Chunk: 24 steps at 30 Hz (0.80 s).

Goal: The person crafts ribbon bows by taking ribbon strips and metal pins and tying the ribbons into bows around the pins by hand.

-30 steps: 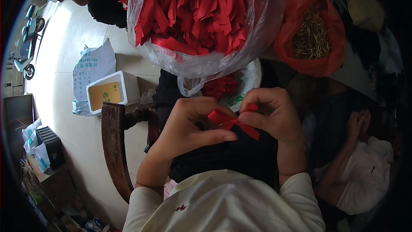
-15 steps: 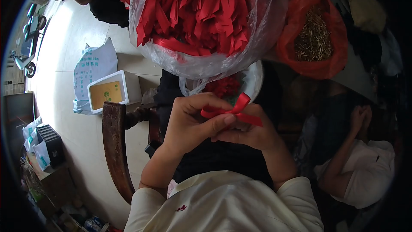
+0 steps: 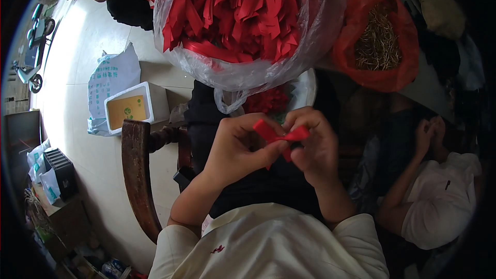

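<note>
A small red ribbon bow point(image 3: 294, 135) is held up in front of my lap, its loops to either side and a tail hanging below. My left hand point(image 3: 238, 147) is closed on it, the thumb pressed at the bow's middle. On the other side, my right hand point(image 3: 318, 147) has its fingers bent around the right loop, with the thumb just below. Behind the hands is a white bowl point(image 3: 310, 93) with a cluster of red ribbon pieces point(image 3: 266, 101). Beyond it, a clear plastic bag point(image 3: 248, 75) holds many cut red ribbons point(image 3: 232, 15).
A red bag point(image 3: 351, 67) of gold-coloured ties point(image 3: 380, 41) sits at the upper right. A wooden chair arm point(image 3: 135, 175) and a white foam box point(image 3: 157, 106) are on the left. At the right sits another person point(image 3: 439, 196) with hands raised together.
The bow has turned, and its tail now points downward instead of to the right. My right hand has opened out from below the bow to its right side.
</note>
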Each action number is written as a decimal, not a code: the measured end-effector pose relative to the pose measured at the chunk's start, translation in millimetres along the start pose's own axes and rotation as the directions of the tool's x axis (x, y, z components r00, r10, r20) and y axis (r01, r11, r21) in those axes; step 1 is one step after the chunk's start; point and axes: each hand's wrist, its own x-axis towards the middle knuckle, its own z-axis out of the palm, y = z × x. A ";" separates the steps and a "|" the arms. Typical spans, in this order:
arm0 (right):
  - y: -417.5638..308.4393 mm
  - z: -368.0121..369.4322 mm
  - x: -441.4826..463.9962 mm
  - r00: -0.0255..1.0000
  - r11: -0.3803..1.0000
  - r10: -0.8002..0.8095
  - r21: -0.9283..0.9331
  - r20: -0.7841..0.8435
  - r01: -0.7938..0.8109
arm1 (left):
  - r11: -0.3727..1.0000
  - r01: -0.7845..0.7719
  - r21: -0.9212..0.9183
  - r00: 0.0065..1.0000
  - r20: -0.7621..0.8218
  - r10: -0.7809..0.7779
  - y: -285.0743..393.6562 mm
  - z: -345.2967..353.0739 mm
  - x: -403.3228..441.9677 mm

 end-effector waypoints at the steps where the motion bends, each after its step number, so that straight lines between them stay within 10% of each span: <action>1: 0.1 -0.7 1.6 0.998 1.000 -0.010 -0.006 -0.065 0.010 | 1.000 0.005 0.001 1.000 -0.004 -0.005 1.2 1.9 -0.1; 9: -6.0 -26.2 15.0 0.967 0.984 0.147 -0.129 0.207 -0.122 | 0.993 0.098 -0.066 0.993 0.079 -0.092 6.8 -2.6 -2.3; 15: -7.4 -36.9 20.9 0.854 0.946 0.306 -0.237 0.421 -0.222 | 0.902 -0.107 0.418 0.945 0.325 -0.039 13.4 -22.7 3.8; 17: 1.7 -37.5 17.3 0.858 0.920 0.380 -0.243 0.347 -0.309 | 0.856 -0.136 0.499 0.982 0.179 0.051 5.7 -18.8 5.5; 20: 24.4 -34.7 26.1 0.990 0.800 0.136 -0.593 0.028 -0.093 | 0.734 -0.127 0.668 0.968 -0.077 0.238 5.4 -8.7 7.0; 24: 9.1 -26.5 44.4 0.990 0.689 -0.130 -0.715 0.046 0.123 | 0.695 -0.166 0.699 0.921 -0.142 0.364 5.0 -13.9 2.1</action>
